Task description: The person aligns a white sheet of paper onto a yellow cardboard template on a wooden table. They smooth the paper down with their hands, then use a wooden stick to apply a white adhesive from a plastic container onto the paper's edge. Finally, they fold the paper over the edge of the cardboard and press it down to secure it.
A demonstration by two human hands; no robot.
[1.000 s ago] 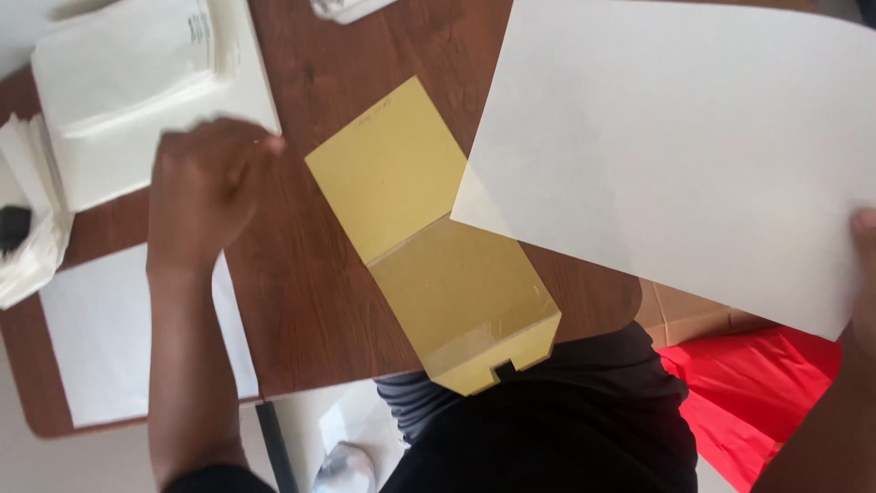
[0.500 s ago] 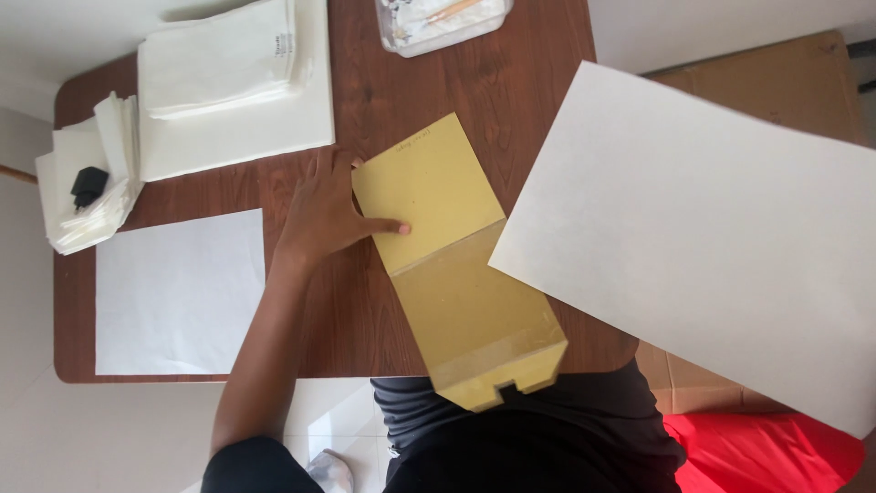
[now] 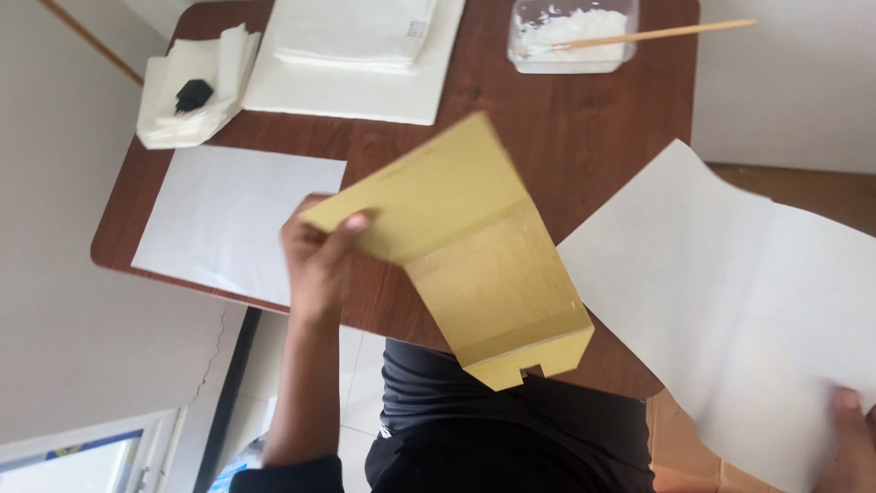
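Lifted now, yellow envelope (image 3: 465, 246) gripped by left hand (image 3: 319, 260); right hand (image 3: 849, 438) pinches white sheet (image 3: 730, 301).

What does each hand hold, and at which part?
Left hand pinches the yellow folded card at its left corner; right hand holds the white sheet at its lower edge.

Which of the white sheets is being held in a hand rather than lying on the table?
The large white sheet at right, gripped by the right hand; the smaller sheet lies flat.

The person wears a dark grey top (image 3: 511, 429) (creased at the waist), forearms bare, no rings visible.
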